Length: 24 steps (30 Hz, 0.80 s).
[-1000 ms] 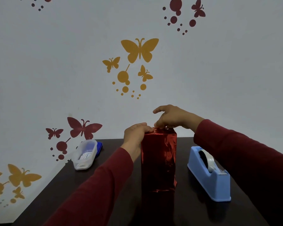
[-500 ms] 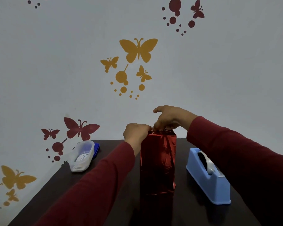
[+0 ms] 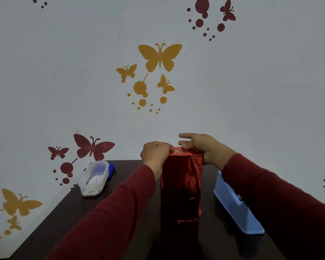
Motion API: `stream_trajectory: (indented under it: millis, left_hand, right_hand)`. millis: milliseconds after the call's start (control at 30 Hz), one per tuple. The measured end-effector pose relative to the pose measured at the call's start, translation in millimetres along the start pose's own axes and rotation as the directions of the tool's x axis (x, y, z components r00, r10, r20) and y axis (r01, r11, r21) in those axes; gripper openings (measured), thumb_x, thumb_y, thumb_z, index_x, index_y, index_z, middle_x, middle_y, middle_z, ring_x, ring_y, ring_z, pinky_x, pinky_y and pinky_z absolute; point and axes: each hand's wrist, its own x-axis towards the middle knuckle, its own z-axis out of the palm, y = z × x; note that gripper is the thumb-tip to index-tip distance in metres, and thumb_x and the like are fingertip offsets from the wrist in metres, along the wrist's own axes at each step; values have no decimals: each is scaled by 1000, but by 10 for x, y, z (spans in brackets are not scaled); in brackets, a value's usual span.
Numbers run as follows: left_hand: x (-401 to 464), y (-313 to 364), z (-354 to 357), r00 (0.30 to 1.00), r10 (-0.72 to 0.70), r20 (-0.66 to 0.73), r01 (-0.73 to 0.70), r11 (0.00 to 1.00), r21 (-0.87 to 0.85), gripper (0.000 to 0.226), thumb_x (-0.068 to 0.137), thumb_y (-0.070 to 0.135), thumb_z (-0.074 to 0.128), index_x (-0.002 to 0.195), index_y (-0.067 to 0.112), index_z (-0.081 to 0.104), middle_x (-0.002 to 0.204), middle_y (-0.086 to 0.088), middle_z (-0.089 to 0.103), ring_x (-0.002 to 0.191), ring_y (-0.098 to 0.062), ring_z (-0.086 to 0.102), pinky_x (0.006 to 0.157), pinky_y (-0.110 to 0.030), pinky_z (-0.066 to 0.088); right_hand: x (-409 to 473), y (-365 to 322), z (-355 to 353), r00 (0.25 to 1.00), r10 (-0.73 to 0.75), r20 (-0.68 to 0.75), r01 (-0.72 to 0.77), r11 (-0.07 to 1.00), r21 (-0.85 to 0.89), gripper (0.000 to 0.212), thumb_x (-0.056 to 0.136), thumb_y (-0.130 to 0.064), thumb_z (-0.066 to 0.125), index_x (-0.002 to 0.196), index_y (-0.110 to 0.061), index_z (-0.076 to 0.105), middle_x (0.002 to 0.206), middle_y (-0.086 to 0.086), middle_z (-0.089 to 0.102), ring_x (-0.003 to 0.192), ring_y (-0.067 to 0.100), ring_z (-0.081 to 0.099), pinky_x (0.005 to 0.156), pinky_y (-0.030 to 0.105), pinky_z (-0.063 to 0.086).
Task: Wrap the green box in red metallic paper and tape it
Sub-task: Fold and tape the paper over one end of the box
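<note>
My left hand [image 3: 155, 153] and right hand [image 3: 203, 147] pinch the folded top of the red-wrapped box [image 3: 181, 186], standing upright mid-table [image 3: 131, 231]; the plastic container's [image 3: 94, 178] label is unreadable.

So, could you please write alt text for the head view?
Two hands, the left hand and right hand, fold red metallic paper at the top of an upright wrapped box on a dark table, beside a blue tape dispenser.

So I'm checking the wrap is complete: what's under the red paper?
Nothing green shows. The red metallic paper covers every visible side of the upright box, so the box itself is hidden. The left hand and right hand pinch its top edge.
</note>
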Motion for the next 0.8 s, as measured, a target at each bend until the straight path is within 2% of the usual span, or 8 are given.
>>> stream_trajectory:
  millis: [100,167,267,400,500,600,700,800]
  left_hand:
    - [30,-38,1,1000,1,-10,-1,1000,-24,13,83,16,80,73,21,72,74,9,68,70,-5,61,54,-17,41]
    - [50,-48,4,1000,7,-27,-8,1000,-25,6,85,20,79,81,19,75,80,6,70,72,-6,61,54,-17,39]
    - [87,-79,14,1000,27,-16,-27,999,-24,15,86,29,80,84,15,76,86,1,73,77,-12,65,60,-19,46]
    - [106,-62,10,999,29,-14,-29,1000,12,8,86,22,79,84,16,75,86,1,70,76,-11,64,62,-24,49]
    - [95,-64,-13,1000,14,-15,-13,1000,16,13,87,17,71,76,9,71,88,-6,72,88,-26,69,85,-41,58]
    - [7,-184,-107,988,22,150,12,975,-222,30,95,38,63,89,12,77,95,-4,78,101,-26,71,100,-46,53]
    - [-126,-514,-278,929,159,334,-67,960,-271,53,90,61,62,121,19,69,117,2,76,116,-18,66,108,-40,45]
    - [-161,-1053,-434,864,128,487,-60,986,-153,92,68,47,82,149,31,43,137,4,65,129,-19,61,116,-52,41]
  right_hand:
    - [-15,92,7,994,-83,-66,88,993,82,43,97,9,47,118,-16,75,123,8,74,110,26,72,90,36,60]
    - [-39,117,12,991,-98,-88,106,991,82,34,98,-1,55,124,-14,72,121,7,74,109,22,71,90,35,60]
    - [-100,149,16,995,-85,-48,86,996,11,34,93,-12,69,127,-18,70,117,3,72,104,20,71,85,34,59]
    - [-194,138,21,995,-76,-59,76,997,6,35,94,1,59,123,-13,73,115,11,73,96,23,72,76,32,62]
    - [-192,190,3,989,-89,-117,101,989,103,31,94,3,56,114,-11,75,122,16,73,105,26,72,89,40,62]
    - [-272,327,-17,986,-107,-124,137,954,266,16,101,-22,62,112,-15,70,122,13,73,98,24,70,102,46,55]
    - [-435,680,-51,965,-260,-39,259,914,313,45,105,-51,48,126,-17,67,110,6,78,104,23,74,99,43,55]
    - [-450,1268,-195,951,-296,91,277,945,176,70,93,-72,54,150,-31,50,141,2,66,131,24,63,114,54,45]
